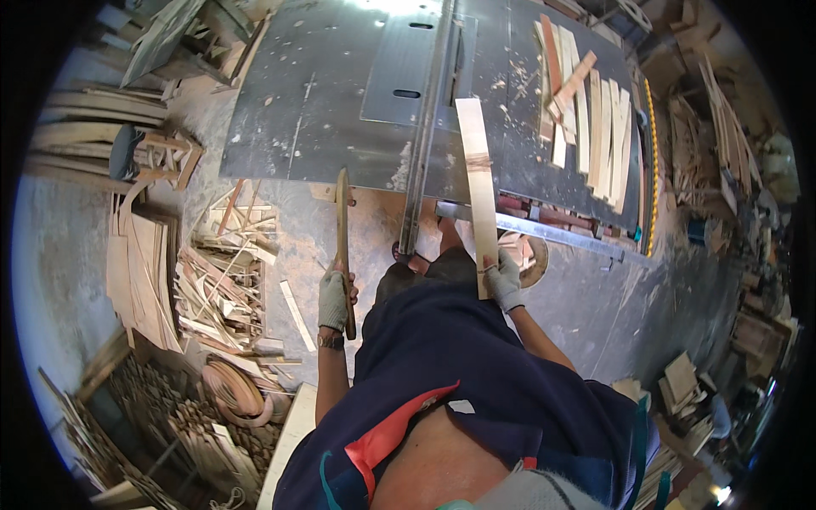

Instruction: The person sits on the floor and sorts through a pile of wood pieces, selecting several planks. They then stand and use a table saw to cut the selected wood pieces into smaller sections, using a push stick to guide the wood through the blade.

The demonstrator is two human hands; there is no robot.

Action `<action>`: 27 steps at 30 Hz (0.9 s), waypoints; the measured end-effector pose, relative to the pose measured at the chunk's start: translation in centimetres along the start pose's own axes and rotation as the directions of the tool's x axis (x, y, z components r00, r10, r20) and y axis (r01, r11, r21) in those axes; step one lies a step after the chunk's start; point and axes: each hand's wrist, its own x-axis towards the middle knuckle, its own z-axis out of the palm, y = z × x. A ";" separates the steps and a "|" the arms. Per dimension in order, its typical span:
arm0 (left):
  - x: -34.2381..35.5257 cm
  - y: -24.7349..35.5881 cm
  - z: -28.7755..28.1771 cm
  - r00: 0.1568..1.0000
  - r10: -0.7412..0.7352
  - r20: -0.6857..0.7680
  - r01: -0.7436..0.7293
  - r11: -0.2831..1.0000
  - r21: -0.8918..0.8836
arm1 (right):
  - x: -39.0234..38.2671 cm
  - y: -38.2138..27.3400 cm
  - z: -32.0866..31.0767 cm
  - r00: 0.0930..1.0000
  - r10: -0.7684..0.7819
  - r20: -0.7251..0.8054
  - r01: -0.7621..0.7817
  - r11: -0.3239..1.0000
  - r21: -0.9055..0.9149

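Note:
My left hand [332,301], in a pale glove, is closed round the lower part of a narrow brown wooden stick [342,212]. The stick points away from me, its far tip close to the near edge of a dark metal saw table [280,127]. In my right hand [505,283], also gloved, is the near end of a long, pale wooden strip [478,187]. Dark grain marks cross this strip, and its far end reaches over the table, right of the long metal fence [421,144]. A slot [457,64] lies in the tabletop beyond the strip.
Several cut strips [599,127] lie on the table's right side, a short piece across them. A metal rail [544,229] runs along the near edge. Offcuts [225,280] are heaped on the floor at left, near a wooden stool [161,157]. Stacked boards [144,272] lean at left.

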 end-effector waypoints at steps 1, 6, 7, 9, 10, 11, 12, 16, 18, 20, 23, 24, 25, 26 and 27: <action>0.2 0.3 0.6 1.000 0.000 0.024 -0.001 1.000 0.030 | -1.0 0.1 -0.1 0.980 0.198 0.031 -0.200 0.979 0.046; 0.7 1.2 3.0 0.995 -0.024 0.098 0.010 0.990 0.140 | -0.5 3.2 2.6 0.995 0.017 -0.098 -0.021 0.999 -0.041; 0.4 1.1 3.3 0.995 -0.035 0.093 0.020 0.987 0.158 | 0.1 3.8 3.1 0.990 -0.065 -0.124 0.056 0.996 -0.070; -0.2 1.6 4.1 0.995 -0.033 0.094 0.017 0.986 0.166 | 1.0 4.3 3.6 0.990 0.124 -0.072 -0.114 0.985 0.129; -0.3 1.5 4.0 0.995 -0.028 0.092 0.014 0.988 0.151 | 1.2 2.9 2.9 0.988 0.153 0.020 -0.155 0.976 0.151; -1.1 1.3 3.9 0.995 -0.033 0.091 0.020 0.990 0.141 | 1.7 2.8 2.2 0.980 0.176 0.088 -0.190 0.964 0.186; -0.9 0.8 3.4 0.995 -0.058 0.084 0.047 0.991 0.127 | 2.2 2.2 1.7 0.979 0.171 0.110 -0.192 0.957 0.216; -1.5 0.8 3.3 0.994 -0.078 0.075 0.068 0.989 0.132 | 2.6 2.1 0.7 0.978 0.176 0.116 -0.202 0.939 0.279; -1.6 0.7 3.1 0.994 -0.070 0.083 0.059 0.990 0.131 | 2.9 2.7 0.8 0.995 0.053 0.080 -0.077 0.937 0.340; -1.9 0.8 3.2 0.995 -0.057 0.087 0.046 0.992 0.121 | 3.1 3.6 0.5 0.997 0.010 0.081 -0.039 0.930 0.364; -1.8 0.8 3.4 0.995 -0.033 0.091 0.023 0.994 0.108 | 3.5 3.4 -0.6 0.993 0.031 0.113 -0.059 0.965 0.254; -1.5 0.6 3.2 0.995 -0.032 0.094 0.021 0.993 0.119 | 3.4 2.4 -1.2 0.995 0.019 0.101 -0.034 0.988 0.152; -1.3 0.6 3.2 0.995 -0.029 0.100 0.016 0.991 0.133 | 3.2 1.6 -1.6 0.996 0.005 0.085 -0.009 0.999 0.051; -1.2 0.5 3.3 0.995 -0.027 0.091 0.015 0.991 0.133 | 2.9 1.2 -1.9 0.998 0.020 0.057 -0.024 0.997 0.076; -1.3 0.5 3.5 0.996 -0.021 0.086 0.010 0.991 0.132 | 2.6 0.6 -2.2 0.999 0.031 0.027 -0.034 0.994 0.102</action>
